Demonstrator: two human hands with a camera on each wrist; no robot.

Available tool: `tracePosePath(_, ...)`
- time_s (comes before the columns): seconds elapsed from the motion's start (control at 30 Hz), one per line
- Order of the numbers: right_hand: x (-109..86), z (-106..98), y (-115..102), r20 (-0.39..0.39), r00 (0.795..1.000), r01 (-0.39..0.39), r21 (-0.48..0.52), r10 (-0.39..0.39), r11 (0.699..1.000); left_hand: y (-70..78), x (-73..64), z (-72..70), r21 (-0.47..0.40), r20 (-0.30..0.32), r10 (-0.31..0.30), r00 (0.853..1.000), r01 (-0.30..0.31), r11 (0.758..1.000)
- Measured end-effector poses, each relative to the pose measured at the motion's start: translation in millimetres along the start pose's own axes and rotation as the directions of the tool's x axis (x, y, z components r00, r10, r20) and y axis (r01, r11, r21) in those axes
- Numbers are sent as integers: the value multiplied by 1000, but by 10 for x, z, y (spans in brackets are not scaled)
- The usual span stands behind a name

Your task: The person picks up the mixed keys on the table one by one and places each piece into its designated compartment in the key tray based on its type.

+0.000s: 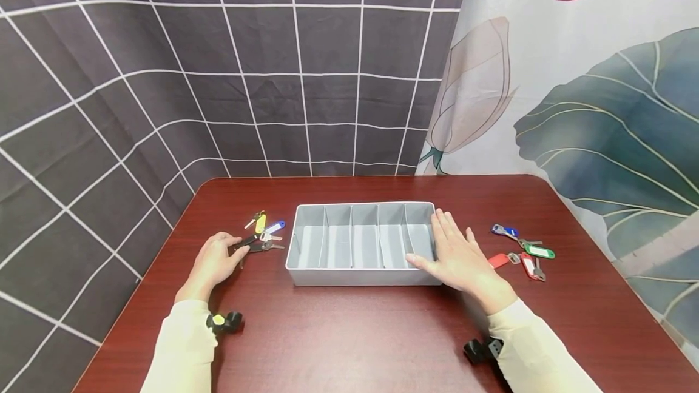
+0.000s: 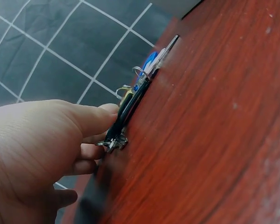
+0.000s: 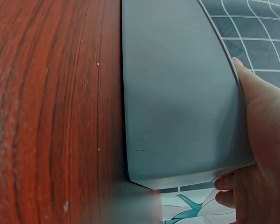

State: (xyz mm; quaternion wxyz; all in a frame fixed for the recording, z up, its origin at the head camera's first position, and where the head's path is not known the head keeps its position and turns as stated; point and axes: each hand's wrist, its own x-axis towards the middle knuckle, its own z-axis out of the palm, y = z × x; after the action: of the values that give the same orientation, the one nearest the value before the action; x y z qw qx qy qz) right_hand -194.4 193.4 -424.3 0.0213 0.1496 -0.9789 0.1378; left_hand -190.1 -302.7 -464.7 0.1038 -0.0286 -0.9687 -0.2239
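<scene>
Lying between thumb and forefinger, a black-headed metal key (image 2: 132,106) is pinched by the left hand (image 1: 213,262); a grey rectangular five-compartment tray (image 1: 360,278) is touched by the right hand (image 1: 464,256), fingers straight

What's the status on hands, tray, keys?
Left hand pinching black key tag. Right hand resting on right end of gray tray. Close by, possible snags: yellow tag, blue tag.

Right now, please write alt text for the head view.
A person's left grip pinches a black tag; the right grip rests on a gray, five-section tray. Tagged keys lie on both sides of it.
</scene>
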Motion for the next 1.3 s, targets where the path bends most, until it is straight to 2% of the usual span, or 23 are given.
tracePosePath(0.27,-5,0,-1,4,1000,0,1,0,1000,-22,16,26,13,-14,-15,1000,15,1000)
tracePosePath(1.1,7,2,-10,10,1000,-2,4,2,1000,-36,13,54,17,-117,12,993,-11,1000)
tracePosePath(1.3,-3,8,-8,10,1000,-2,7,2,1000,-15,12,24,24,-135,13,991,-10,1000)
